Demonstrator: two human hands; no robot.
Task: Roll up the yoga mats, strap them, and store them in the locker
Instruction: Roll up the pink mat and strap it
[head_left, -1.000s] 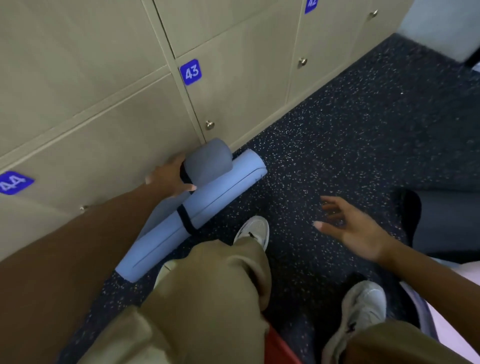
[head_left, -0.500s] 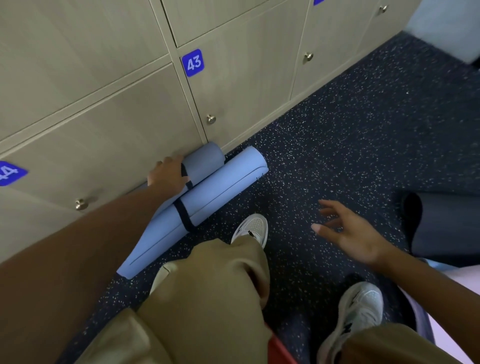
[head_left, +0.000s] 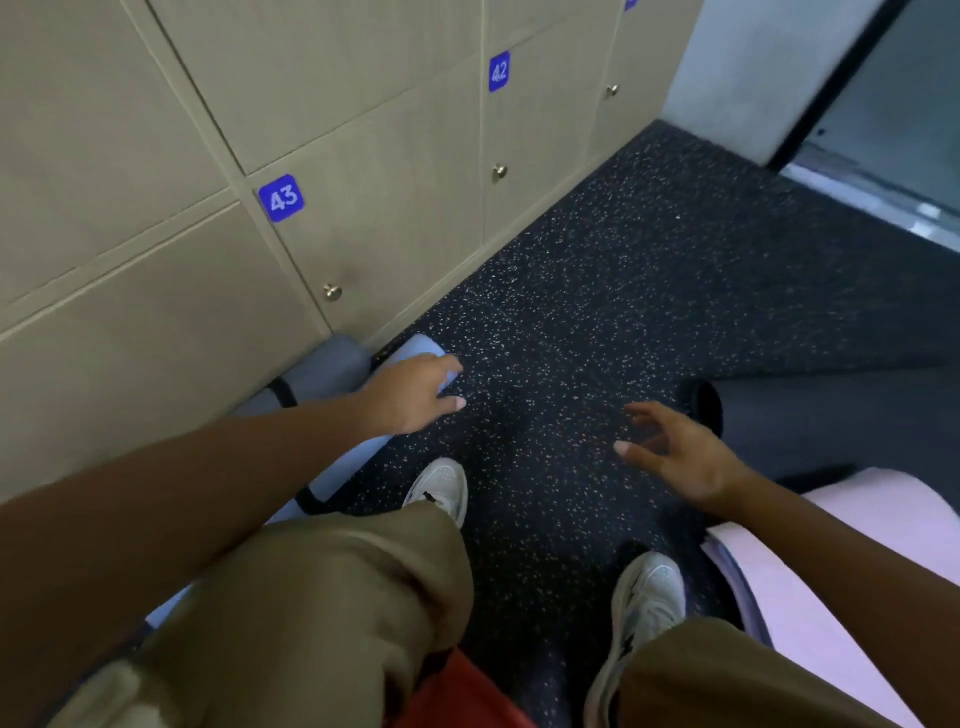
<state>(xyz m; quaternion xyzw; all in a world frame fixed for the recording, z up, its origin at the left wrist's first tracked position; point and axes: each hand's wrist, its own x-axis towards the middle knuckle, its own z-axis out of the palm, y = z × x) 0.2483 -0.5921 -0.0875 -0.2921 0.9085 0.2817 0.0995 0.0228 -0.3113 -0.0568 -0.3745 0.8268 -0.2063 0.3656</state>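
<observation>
Lockers (head_left: 156, 130) in beige across the upper left, doors shut, blue number plates 43 (head_left: 281, 198) and 42 (head_left: 499, 71), small round knobs (head_left: 332, 292) near the door edges. Dark speckled floor (head_left: 597, 291) from the locker base out to the right and down. Pink mat (head_left: 831, 587), rolled, lower right, partly behind the right forearm. Dark mat (head_left: 831, 415), rolled, on the floor at the right edge, its open end (head_left: 704, 405) towards the centre, just beyond the right hand. Light blue mat (head_left: 358, 462), rolled and lying on the floor along the locker base, black strap (head_left: 310, 500) round it, far end under the left hand. Grey mat (head_left: 322, 371), rolled, black strap (head_left: 281, 392) round it, tucked between the blue mat and the locker doors, touching both. Khaki trouser knees low in the frame, white sneakers (head_left: 441, 488) on the floor between the mats. Left hand (head_left: 410, 392) resting on the far end of the blue mat, fingers (head_left: 449, 366) extended and loosely draped over the roll, gripping nothing. Right hand (head_left: 675, 452) in the air over the floor, fingers (head_left: 644, 413) spread wide and slightly bent, holding nothing, apart from the dark mat's end.
</observation>
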